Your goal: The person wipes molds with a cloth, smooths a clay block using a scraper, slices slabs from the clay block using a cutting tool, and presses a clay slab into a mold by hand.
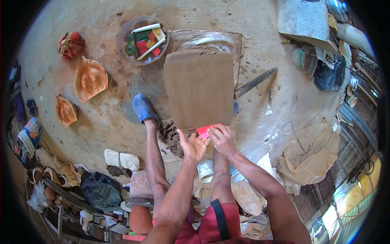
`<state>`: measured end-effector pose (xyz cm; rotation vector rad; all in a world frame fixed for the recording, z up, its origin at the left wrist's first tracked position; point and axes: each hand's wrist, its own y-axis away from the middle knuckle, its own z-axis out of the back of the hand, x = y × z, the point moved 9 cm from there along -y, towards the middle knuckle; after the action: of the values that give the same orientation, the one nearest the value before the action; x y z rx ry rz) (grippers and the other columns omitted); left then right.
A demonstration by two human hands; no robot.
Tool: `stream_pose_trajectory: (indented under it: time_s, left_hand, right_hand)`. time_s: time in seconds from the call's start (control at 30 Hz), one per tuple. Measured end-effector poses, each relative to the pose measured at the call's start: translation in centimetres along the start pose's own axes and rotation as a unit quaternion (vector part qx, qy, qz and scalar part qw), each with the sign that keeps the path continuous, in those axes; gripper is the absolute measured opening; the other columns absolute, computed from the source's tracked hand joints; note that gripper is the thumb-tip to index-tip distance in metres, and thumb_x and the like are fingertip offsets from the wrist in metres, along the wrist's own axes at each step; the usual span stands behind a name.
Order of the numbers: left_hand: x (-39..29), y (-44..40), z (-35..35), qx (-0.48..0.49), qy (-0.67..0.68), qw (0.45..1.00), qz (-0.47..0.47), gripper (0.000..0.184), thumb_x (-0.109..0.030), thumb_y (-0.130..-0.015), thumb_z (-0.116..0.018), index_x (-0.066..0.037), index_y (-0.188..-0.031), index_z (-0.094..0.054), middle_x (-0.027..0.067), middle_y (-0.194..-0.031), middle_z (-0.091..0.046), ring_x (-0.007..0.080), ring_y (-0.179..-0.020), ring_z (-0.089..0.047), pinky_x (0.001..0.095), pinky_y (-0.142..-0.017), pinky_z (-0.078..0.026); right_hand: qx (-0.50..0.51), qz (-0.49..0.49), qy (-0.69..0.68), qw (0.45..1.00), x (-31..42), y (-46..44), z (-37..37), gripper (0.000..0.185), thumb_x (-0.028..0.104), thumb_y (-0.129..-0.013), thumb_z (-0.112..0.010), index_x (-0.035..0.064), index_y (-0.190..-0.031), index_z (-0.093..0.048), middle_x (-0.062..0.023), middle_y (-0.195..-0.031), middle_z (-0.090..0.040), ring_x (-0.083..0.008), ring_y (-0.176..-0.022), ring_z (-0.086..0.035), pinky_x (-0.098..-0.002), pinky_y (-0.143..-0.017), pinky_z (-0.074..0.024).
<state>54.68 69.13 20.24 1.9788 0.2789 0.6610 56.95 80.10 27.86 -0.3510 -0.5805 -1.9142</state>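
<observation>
My right hand (222, 140) pinches a thin, flat red piece (204, 130), which looks like a plastic scraper. Palm up, my left hand (194, 146) lies beside it with its thumb and fingers apart, the fingertips close to or touching the red piece's lower edge. Just beyond both hands is a large, smooth brown clay slab (200, 89), roughly rectangular. Crumbled dark clay (171, 138) lies at the slab's near left corner, between my legs.
A round bowl (122, 39) of coloured flat pieces and pale sticks stands beyond the slab. Two orange moulded clay shapes (92, 79) and a red cloth bundle (71, 44) lie left. A wooden bar (256, 83) juts rightward from the slab. A pale block (302, 22) stands far right.
</observation>
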Motion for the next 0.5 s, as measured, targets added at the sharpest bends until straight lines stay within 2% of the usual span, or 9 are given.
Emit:
stream_pose_trajectory:
  time_s: [0.1, 0.13, 0.17, 0.23, 0.27, 0.33, 0.37, 0.43, 0.5]
  left_hand:
    - [-0.4, 0.2, 1.1, -0.045, -0.085, 0.995, 0.017, 0.120, -0.089, -0.081, -0.056, -0.005, -0.159, -0.020, 0.0296, -0.157, -0.037, 0.0432, -0.136, -0.050, 0.0521, -0.114, -0.045]
    - [-1.1, 1.3, 1.4, -0.162, -0.091, 0.983, -0.003, 0.120, -0.086, -0.084, -0.054, -0.009, -0.165, -0.011, 0.0264, -0.167, -0.021, 0.0419, -0.145, -0.041, 0.0519, -0.116, -0.041]
    - [-1.6, 1.9, 2.6, -0.172, -0.087, 0.981, -0.003, 0.120, -0.086, -0.084, -0.054, -0.009, -0.165, -0.011, 0.0264, -0.167, -0.021, 0.0419, -0.145, -0.041, 0.0519, -0.116, -0.041]
    - [-6.0, 2.3, 2.8, -0.138, -0.277, 0.946, -0.094, 0.108, -0.078, -0.095, -0.046, -0.011, -0.167, 0.000, 0.0203, -0.173, -0.005, 0.0374, -0.157, -0.021, 0.0515, -0.124, -0.027]
    - [-6.9, 2.3, 3.3, -0.139, -0.279, 0.946, -0.090, 0.108, -0.078, -0.095, -0.046, -0.011, -0.167, 0.000, 0.0203, -0.173, -0.005, 0.0374, -0.157, -0.021, 0.0515, -0.124, -0.027]
    - [-10.0, 3.2, 2.7, -0.104, -0.414, 0.884, -0.190, 0.093, -0.070, -0.104, -0.034, -0.011, -0.167, -0.002, 0.0162, -0.174, -0.004, 0.0331, -0.160, -0.005, 0.0514, -0.128, -0.010]
    - [-10.2, 3.5, 2.8, -0.108, -0.414, 0.884, -0.189, 0.093, -0.070, -0.104, -0.034, -0.011, -0.167, -0.002, 0.0162, -0.174, -0.004, 0.0331, -0.160, -0.005, 0.0514, -0.128, -0.010]
    - [-9.8, 3.4, 1.5, -0.008, -0.500, 0.860, -0.103, 0.087, -0.067, -0.106, -0.026, -0.009, -0.167, -0.004, 0.0155, -0.174, -0.002, 0.0309, -0.161, -0.003, 0.0482, -0.129, -0.003]
    - [-9.2, 3.6, 0.2, 0.010, -0.488, 0.868, -0.092, 0.099, -0.076, -0.102, -0.024, -0.003, -0.165, -0.004, 0.0163, -0.174, 0.001, 0.0315, -0.160, 0.000, 0.0428, -0.129, -0.002]
  right_hand:
    - [-0.001, -0.031, -0.027, 0.999, -0.6, -0.3, 1.7, 0.024, 0.006, -0.085, -0.065, 0.0015, -0.106, -0.075, -0.0115, -0.107, -0.071, -0.0272, -0.105, -0.066, -0.0428, -0.090, -0.0520]
    - [-0.081, -0.140, -0.080, 0.984, -3.1, 0.4, 3.3, 0.021, 0.003, -0.088, -0.064, 0.0002, -0.105, -0.075, -0.0130, -0.105, -0.071, -0.0289, -0.099, -0.067, -0.0427, -0.087, -0.0534]
    - [-0.156, -0.247, -0.132, 0.947, -4.6, 0.7, 5.1, 0.018, 0.000, -0.091, -0.062, -0.0010, -0.105, -0.075, -0.0145, -0.103, -0.071, -0.0306, -0.093, -0.068, -0.0426, -0.084, -0.0548]
    - [-0.205, -0.310, -0.109, 0.922, -5.3, 1.1, 6.6, 0.016, 0.000, -0.094, -0.064, -0.0028, -0.105, -0.074, -0.0165, -0.098, -0.070, -0.0331, -0.085, -0.068, -0.0423, -0.077, -0.0559]
    - [-0.212, -0.353, -0.073, 0.908, -6.0, 2.3, 5.8, 0.017, 0.000, -0.093, -0.065, -0.0027, -0.106, -0.075, -0.0165, -0.097, -0.070, -0.0325, -0.085, -0.068, -0.0419, -0.076, -0.0556]
    - [-0.192, -0.407, -0.020, 0.893, -6.0, 4.2, 3.1, 0.020, 0.001, -0.092, -0.065, -0.0012, -0.109, -0.075, -0.0162, -0.096, -0.068, -0.0315, -0.084, -0.068, -0.0415, -0.074, -0.0547]
    - [-0.188, -0.408, -0.022, 0.893, -4.5, 3.6, 2.2, 0.020, 0.001, -0.092, -0.065, -0.0012, -0.109, -0.075, -0.0162, -0.096, -0.068, -0.0315, -0.084, -0.068, -0.0415, -0.074, -0.0547]
    - [-0.223, -0.433, -0.031, 0.873, -1.1, 2.0, 0.2, 0.021, -0.002, -0.091, -0.064, -0.0016, -0.110, -0.074, -0.0152, -0.094, -0.066, -0.0313, -0.082, -0.067, -0.0410, -0.072, -0.0540]
    - [-0.223, -0.419, -0.066, 0.877, 2.8, -0.6, -1.5, 0.027, -0.005, -0.087, -0.066, -0.0008, -0.113, -0.074, -0.0133, -0.088, -0.063, -0.0305, -0.081, -0.065, -0.0405, -0.069, -0.0532]
